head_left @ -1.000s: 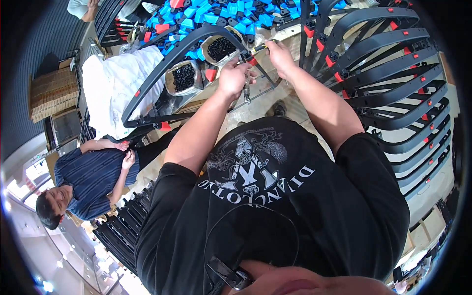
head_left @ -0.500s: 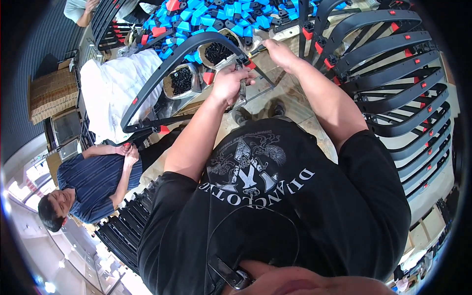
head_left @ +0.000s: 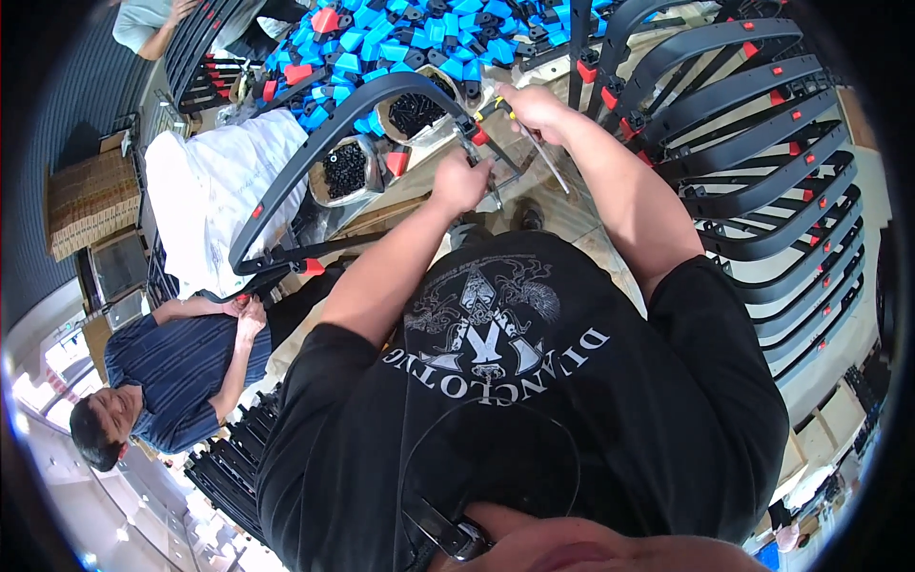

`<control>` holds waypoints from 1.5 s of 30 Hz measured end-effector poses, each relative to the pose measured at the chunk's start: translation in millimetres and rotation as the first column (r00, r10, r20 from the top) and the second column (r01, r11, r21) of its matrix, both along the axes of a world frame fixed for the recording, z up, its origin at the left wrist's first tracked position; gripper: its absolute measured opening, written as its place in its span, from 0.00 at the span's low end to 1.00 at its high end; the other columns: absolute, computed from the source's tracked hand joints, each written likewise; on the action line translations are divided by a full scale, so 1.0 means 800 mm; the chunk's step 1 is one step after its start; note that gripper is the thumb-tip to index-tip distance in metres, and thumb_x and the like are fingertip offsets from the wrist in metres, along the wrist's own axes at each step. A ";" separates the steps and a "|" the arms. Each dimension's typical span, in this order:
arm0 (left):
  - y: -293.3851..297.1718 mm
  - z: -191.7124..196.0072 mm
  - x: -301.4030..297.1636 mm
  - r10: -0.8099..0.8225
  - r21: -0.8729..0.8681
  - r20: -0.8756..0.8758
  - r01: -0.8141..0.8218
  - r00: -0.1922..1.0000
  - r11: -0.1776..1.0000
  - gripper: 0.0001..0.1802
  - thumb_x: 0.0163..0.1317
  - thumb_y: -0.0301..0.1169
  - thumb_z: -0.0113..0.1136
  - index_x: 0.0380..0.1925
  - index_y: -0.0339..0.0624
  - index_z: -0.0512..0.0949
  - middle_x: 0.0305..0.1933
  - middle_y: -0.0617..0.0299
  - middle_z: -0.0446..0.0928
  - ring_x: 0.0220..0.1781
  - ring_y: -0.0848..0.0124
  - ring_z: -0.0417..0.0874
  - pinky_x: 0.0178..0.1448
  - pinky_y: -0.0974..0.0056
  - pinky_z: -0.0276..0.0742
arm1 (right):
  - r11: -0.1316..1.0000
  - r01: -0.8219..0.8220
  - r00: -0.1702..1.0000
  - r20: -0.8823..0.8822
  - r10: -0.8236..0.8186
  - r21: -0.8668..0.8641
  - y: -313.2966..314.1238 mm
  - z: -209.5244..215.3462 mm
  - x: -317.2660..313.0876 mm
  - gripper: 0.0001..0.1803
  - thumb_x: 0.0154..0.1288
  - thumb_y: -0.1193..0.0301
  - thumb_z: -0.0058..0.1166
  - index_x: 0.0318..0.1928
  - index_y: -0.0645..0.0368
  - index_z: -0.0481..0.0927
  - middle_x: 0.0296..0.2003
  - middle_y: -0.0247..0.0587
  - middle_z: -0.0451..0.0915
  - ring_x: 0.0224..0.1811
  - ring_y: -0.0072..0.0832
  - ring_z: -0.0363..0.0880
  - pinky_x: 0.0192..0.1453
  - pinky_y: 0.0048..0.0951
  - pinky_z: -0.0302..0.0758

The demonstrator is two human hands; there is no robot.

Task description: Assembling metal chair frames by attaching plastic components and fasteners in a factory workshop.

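My left hand [head_left: 461, 183] is closed around a silvery metal tool [head_left: 495, 196], mostly hidden by the fingers. It is beside the end of a black curved frame [head_left: 315, 143], which has a red piece [head_left: 479, 136] near that end. My right hand [head_left: 536, 109] grips a tool with a yellow and black handle [head_left: 495, 105]; a long thin metal shaft [head_left: 551, 164] slants down from the hand toward the floor. The exact kind of either tool is unclear. Two containers of small black parts, one nearer [head_left: 345, 170] and one farther [head_left: 412, 112], stand within the frame's curve.
Blue plastic parts [head_left: 419, 38] are heaped at the far side. Many black curved frames [head_left: 753, 124] with red pieces are racked on the right. White sheeting [head_left: 214, 181] is at the left. A co-worker in a dark striped shirt [head_left: 181, 362] works at left; another person [head_left: 148, 29] is beyond.
My right hand has lifted the yellow and black handled tool off the table edge, and its shaft now shows. My left hand has turned with its tool, staying near the frame end.
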State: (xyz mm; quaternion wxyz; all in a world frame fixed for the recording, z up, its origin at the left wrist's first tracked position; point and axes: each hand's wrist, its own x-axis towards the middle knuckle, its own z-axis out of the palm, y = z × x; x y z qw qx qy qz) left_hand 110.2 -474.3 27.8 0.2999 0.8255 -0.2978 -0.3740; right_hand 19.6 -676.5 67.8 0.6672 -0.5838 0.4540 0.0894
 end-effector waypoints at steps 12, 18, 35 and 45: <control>-0.004 0.049 0.017 -0.104 -0.100 -0.530 0.060 0.841 0.993 0.15 0.69 0.36 0.61 0.40 0.30 0.79 0.33 0.58 0.81 0.31 0.69 0.84 0.35 0.64 0.84 | 0.998 -0.063 0.997 0.040 0.064 -0.024 -0.001 0.010 0.005 0.30 0.76 0.46 0.42 0.40 0.63 0.79 0.32 0.44 0.83 0.23 0.31 0.80 0.23 0.35 0.69; -0.022 0.045 0.058 -0.091 -0.099 -0.995 -0.290 0.039 0.952 0.15 0.64 0.37 0.63 0.40 0.34 0.81 0.35 0.55 0.84 0.28 0.64 0.87 0.31 0.65 0.82 | 0.987 0.151 0.961 0.241 -0.132 -0.060 -0.011 -0.075 0.000 0.27 0.76 0.47 0.43 0.34 0.59 0.77 0.23 0.41 0.78 0.18 0.28 0.71 0.24 0.36 0.67; -0.027 0.050 0.008 -0.327 0.230 0.030 0.312 0.945 0.922 0.17 0.66 0.37 0.57 0.39 0.29 0.78 0.37 0.45 0.84 0.36 0.60 0.89 0.40 0.59 0.83 | 0.981 0.191 0.981 -0.029 -0.192 -0.029 0.021 -0.005 0.015 0.26 0.73 0.48 0.51 0.38 0.62 0.82 0.25 0.36 0.78 0.26 0.26 0.73 0.33 0.33 0.71; -0.034 0.051 -0.001 -0.215 0.239 -0.023 0.215 0.976 0.947 0.14 0.60 0.33 0.58 0.28 0.31 0.82 0.32 0.48 0.85 0.38 0.65 0.89 0.39 0.56 0.83 | 0.965 0.090 0.989 0.138 -0.057 -0.247 0.033 -0.028 0.007 0.32 0.57 0.48 0.71 0.43 0.70 0.85 0.38 0.53 0.87 0.39 0.39 0.86 0.45 0.39 0.79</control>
